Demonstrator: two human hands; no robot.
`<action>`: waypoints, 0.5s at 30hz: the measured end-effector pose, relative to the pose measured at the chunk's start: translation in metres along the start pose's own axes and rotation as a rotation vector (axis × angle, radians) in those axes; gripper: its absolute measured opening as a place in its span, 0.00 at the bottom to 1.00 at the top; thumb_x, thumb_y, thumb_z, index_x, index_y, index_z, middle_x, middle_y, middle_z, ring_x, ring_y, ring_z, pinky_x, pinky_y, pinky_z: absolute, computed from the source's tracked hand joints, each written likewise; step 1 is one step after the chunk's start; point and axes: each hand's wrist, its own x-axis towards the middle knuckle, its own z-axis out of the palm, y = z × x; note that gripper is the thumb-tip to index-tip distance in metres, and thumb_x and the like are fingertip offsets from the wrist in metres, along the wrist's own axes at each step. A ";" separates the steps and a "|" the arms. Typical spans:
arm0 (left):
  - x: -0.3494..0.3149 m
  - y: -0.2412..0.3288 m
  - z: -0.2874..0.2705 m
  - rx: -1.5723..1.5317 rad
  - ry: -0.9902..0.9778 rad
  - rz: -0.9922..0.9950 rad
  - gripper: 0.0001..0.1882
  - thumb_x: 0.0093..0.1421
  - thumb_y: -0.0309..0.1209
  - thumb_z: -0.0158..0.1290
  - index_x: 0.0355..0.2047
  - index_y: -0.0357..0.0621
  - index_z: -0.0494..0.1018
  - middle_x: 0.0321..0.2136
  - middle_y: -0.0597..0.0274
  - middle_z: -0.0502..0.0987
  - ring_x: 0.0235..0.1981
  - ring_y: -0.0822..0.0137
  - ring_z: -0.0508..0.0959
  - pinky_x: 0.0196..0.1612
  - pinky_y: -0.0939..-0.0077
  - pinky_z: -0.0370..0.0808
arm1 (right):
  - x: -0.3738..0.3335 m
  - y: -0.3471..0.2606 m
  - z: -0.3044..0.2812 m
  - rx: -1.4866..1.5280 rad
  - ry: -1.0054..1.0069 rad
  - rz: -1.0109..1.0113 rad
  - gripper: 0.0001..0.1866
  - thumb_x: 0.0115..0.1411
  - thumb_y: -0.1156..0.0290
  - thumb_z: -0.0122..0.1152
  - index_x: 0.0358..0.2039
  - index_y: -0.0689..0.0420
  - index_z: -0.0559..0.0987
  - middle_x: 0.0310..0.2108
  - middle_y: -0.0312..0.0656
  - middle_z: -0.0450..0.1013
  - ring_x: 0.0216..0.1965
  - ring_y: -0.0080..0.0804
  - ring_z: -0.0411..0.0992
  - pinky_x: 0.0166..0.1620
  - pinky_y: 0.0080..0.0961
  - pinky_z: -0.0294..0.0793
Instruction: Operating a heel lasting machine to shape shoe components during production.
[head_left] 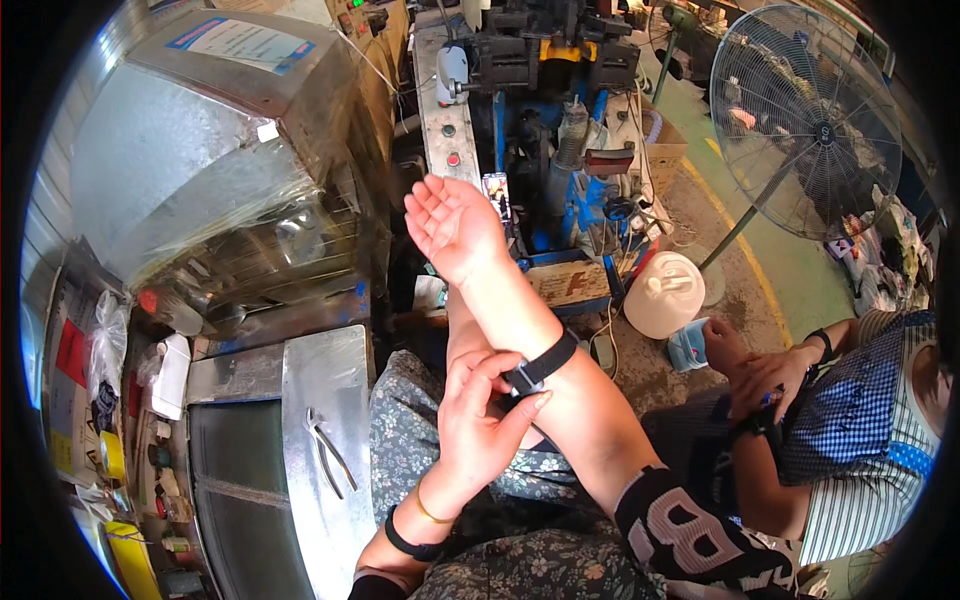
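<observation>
My right forearm reaches up and across the middle. My right hand [455, 228] is palm up and holds nothing, its fingers loosely bent. A black strap [555, 358] with a small dark buckle-like piece [524, 378] circles that forearm below the elbow. The thumb and fingers of my left hand [482, 415] close on the strap at this piece. Around my left wrist sit another black band [410, 540] and a thin yellowish band [432, 508].
Pliers [328, 455] lie on a metal surface at left, below a large metal housing [200, 150]. Ahead stands a machine [560, 60] with a red button [453, 159]. At right are a jug [665, 293], a fan [810, 125] and another person [850, 430] touching their own wrist.
</observation>
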 end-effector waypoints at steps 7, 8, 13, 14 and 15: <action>0.001 -0.002 -0.011 0.002 -0.096 -0.176 0.22 0.45 0.31 0.72 0.35 0.39 0.72 0.31 0.62 0.72 0.22 0.73 0.73 0.27 0.78 0.73 | 0.000 0.014 0.000 -0.059 0.016 0.017 0.11 0.62 0.62 0.55 0.41 0.53 0.78 0.41 0.37 0.77 0.45 0.33 0.75 0.54 0.31 0.70; 0.001 0.000 -0.013 -0.023 -0.120 -0.213 0.22 0.45 0.29 0.72 0.34 0.38 0.71 0.31 0.65 0.70 0.23 0.76 0.71 0.26 0.82 0.71 | 0.000 0.016 0.001 -0.068 0.018 0.020 0.11 0.62 0.62 0.55 0.41 0.54 0.78 0.40 0.38 0.77 0.45 0.33 0.75 0.54 0.32 0.70; 0.010 0.003 -0.020 -0.051 -0.265 -0.159 0.16 0.43 0.26 0.73 0.28 0.38 0.75 0.30 0.66 0.72 0.26 0.76 0.70 0.28 0.82 0.69 | 0.000 0.027 -0.002 -0.149 0.045 0.007 0.12 0.63 0.62 0.54 0.41 0.55 0.78 0.39 0.39 0.78 0.45 0.33 0.76 0.54 0.31 0.70; 0.008 0.005 -0.020 -0.048 -0.265 -0.166 0.16 0.43 0.26 0.73 0.28 0.38 0.75 0.30 0.66 0.72 0.26 0.76 0.70 0.28 0.82 0.69 | -0.001 0.029 -0.002 -0.254 0.014 -0.016 0.13 0.63 0.61 0.54 0.40 0.56 0.79 0.39 0.40 0.79 0.44 0.32 0.76 0.53 0.30 0.70; 0.007 0.011 -0.019 -0.025 -0.247 -0.151 0.15 0.43 0.26 0.73 0.27 0.38 0.77 0.29 0.65 0.73 0.27 0.74 0.72 0.29 0.80 0.70 | 0.000 0.029 -0.003 -0.359 -0.019 -0.044 0.14 0.64 0.60 0.53 0.40 0.56 0.79 0.38 0.40 0.79 0.44 0.31 0.76 0.53 0.29 0.70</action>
